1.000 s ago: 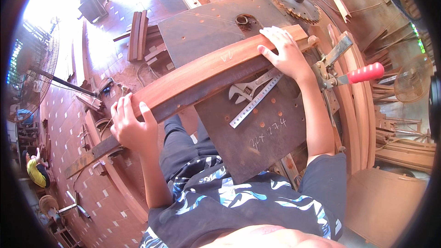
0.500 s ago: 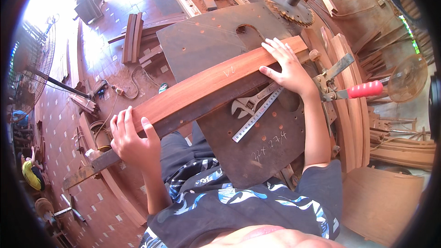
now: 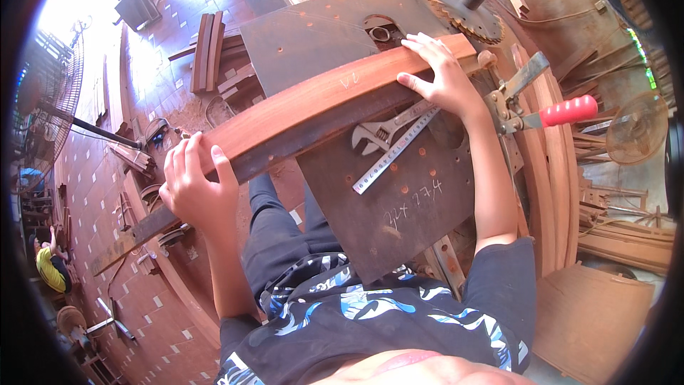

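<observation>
A long, slightly curved reddish wooden board with chalk marks lies slantwise before me, along a dark metal bar. My left hand is wrapped round its left end, thumb on the near side. At the right end my right hand grips it, fingers over the top and thumb on the near edge. Beneath is a dark metal plate with chalk writing. On the plate, near my right hand, lie an adjustable wrench and a white measuring strip. A metal ring shows in the plate's cut-out.
A toggle clamp with a red handle stands right of my right hand. Beyond the plate lies a toothed circular saw blade. Wooden strips are stacked at right, a fan stands left, and a person is far left.
The plate, board, clamp and wrench have shifted farther from my body, both hands moving with them. The ring in the cut-out has come into sight. My hold on the board is the same.
</observation>
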The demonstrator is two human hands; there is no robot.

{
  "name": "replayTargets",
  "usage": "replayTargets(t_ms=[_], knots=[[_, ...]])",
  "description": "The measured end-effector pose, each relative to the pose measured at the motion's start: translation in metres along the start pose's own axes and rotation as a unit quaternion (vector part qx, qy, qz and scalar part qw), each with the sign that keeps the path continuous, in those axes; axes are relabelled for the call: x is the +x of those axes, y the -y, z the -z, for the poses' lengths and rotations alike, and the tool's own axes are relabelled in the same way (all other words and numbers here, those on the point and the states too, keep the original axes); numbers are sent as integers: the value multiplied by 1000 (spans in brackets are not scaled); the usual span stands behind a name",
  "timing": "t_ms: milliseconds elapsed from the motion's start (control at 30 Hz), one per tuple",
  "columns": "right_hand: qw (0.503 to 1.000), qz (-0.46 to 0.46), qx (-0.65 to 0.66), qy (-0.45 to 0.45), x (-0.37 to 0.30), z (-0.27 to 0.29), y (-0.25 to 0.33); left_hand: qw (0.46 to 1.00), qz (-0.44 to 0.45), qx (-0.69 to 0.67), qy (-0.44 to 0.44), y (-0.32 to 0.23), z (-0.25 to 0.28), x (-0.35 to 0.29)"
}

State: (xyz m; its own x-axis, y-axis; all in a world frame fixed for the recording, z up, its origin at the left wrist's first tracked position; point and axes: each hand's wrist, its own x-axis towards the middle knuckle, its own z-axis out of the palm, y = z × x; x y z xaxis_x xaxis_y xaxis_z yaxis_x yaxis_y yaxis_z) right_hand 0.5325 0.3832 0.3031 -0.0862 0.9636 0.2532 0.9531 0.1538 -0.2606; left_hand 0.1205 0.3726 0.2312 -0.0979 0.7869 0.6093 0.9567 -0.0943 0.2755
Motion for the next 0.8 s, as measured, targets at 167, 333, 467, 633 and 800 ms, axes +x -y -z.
replayTargets(t_ms=[167, 333, 467, 633, 800], knots=[[1000, -8, -18, 1, -2, 1, -4, 1000, 1, -12, -15, 1, -8, -1], [999, 13, 24, -42, 9, -11, -9, 998, -11, -6, -60, 11, -7, -2], [998, 19, -11, -53, 8, -13, -16, 996, -8, -46, -70, 3, -15, 0], [998, 28, -13, -56, 11, -14, -10, 996, -7, -29, -81, 7, -15, 0], [989, 43, -56, -133, 11, -28, -17, 997, -15, -18, -80, 8, -18, 2]])
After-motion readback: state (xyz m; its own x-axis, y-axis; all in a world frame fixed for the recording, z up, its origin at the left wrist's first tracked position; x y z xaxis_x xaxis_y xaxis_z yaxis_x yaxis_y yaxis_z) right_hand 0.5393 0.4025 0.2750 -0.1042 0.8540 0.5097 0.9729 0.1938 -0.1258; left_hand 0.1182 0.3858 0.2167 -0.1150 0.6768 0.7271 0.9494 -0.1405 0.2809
